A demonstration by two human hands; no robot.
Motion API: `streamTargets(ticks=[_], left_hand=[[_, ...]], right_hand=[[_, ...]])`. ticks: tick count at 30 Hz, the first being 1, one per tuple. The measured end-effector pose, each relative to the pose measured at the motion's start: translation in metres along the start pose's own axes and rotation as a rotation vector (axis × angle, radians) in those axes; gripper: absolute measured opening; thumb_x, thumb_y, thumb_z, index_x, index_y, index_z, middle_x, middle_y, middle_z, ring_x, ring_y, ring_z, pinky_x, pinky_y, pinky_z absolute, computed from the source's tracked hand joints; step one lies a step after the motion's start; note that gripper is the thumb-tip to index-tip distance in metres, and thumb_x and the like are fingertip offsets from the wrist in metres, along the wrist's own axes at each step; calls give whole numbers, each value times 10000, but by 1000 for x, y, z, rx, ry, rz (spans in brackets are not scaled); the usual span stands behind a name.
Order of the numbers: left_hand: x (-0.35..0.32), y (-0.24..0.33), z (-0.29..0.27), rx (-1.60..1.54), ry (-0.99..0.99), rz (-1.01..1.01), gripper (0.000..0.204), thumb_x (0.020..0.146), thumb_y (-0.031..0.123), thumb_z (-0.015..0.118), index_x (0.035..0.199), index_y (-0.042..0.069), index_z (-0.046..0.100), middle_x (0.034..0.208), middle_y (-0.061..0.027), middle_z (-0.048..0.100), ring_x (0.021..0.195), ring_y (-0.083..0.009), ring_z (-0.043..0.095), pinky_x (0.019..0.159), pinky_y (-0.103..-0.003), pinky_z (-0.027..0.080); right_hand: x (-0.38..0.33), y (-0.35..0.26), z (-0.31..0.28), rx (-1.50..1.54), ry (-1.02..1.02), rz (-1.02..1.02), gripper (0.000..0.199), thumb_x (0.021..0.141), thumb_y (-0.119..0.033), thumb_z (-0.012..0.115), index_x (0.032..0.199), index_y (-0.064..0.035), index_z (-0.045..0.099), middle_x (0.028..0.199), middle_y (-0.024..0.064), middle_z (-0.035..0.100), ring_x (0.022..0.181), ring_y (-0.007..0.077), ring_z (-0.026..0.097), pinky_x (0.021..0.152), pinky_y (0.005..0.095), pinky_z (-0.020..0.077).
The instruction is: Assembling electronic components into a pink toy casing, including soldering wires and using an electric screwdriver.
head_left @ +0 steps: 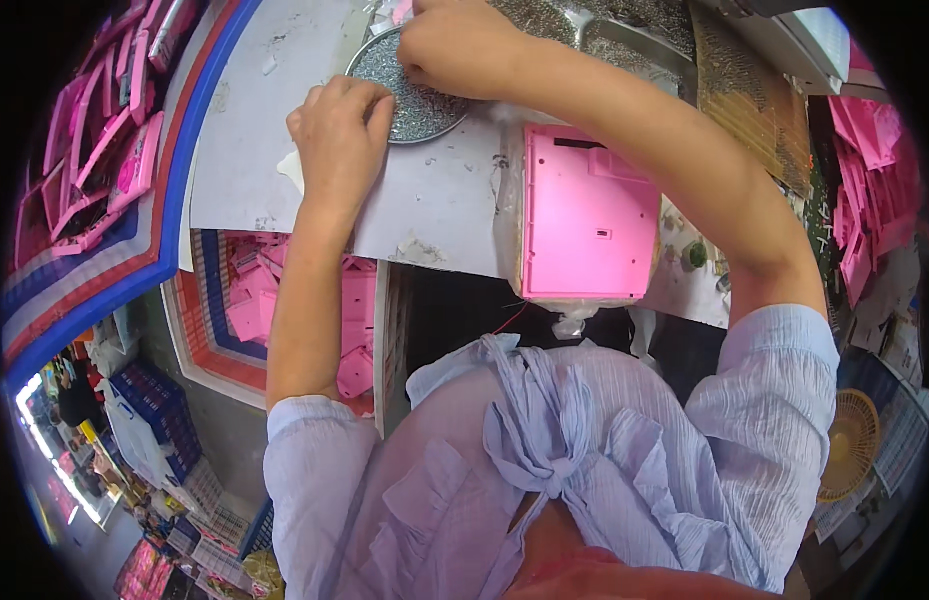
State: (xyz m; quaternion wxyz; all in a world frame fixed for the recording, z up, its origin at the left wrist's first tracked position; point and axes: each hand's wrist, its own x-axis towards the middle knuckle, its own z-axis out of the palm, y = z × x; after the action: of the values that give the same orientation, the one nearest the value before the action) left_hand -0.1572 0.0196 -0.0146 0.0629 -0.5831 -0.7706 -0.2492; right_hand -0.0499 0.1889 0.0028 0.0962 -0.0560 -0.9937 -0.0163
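A round metal dish (425, 139) full of small shiny metal pieces, which look like screws, lies on the work table at the far side. My left hand (339, 140) is at its left rim, back upward, fingers bent and closed; what they hold, if anything, is hidden. Reaching across from the right, my right hand (459, 48) is over the dish's far right part with its fingers curled in, their tips out of sight. Nearer to me, a flat pink plastic housing panel (589, 230) with small holes rests on a plastic-wrapped block, below my right forearm.
Beyond my right arm are a metal tray (639, 45) of small parts and a brownish board (759, 110). A crate (224, 375) of pink parts stands under the table's left edge. More pink parts (104, 135) fill a striped container at left; others (869, 190) are piled at right.
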Motion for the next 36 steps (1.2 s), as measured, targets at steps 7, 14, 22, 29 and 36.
streamTargets(ticks=[7,14,22,29,36], left_hand=[[-4,11,-1,-89,0,-4,103,895,166,712,933,76,743,873,-70,700,818,-251,642,780,-406,441],[-29,94,-2,-838,-211,-168,114,926,79,709,992,-12,724,786,-83,665,628,-115,529,581,-275,423],[-24,112,1,-755,-247,-166,139,930,100,692,864,-12,640,735,-78,575,626,-166,521,585,-312,424],[-21,120,0,-447,-195,67,150,915,123,682,857,30,579,792,-118,587,704,-291,608,624,-398,480],[-26,134,6,-211,-44,171,135,891,98,692,865,63,564,805,-121,546,704,-320,585,617,-418,468]], right_hand=[[-52,15,-61,148,392,35,201,854,-215,647,735,-67,713,824,107,702,919,325,609,845,452,468],[-197,50,-100,233,82,136,84,871,-131,714,906,-71,668,991,62,638,1071,325,540,902,421,484],[-204,51,-99,283,32,80,120,777,-76,768,886,-46,728,928,44,656,1085,300,574,884,403,520],[-174,52,-117,269,-290,170,121,764,-30,757,883,-17,743,857,77,657,1041,268,608,853,391,536],[-85,34,-88,354,146,-185,139,785,-146,679,702,-36,697,785,106,674,846,314,589,835,397,480]])
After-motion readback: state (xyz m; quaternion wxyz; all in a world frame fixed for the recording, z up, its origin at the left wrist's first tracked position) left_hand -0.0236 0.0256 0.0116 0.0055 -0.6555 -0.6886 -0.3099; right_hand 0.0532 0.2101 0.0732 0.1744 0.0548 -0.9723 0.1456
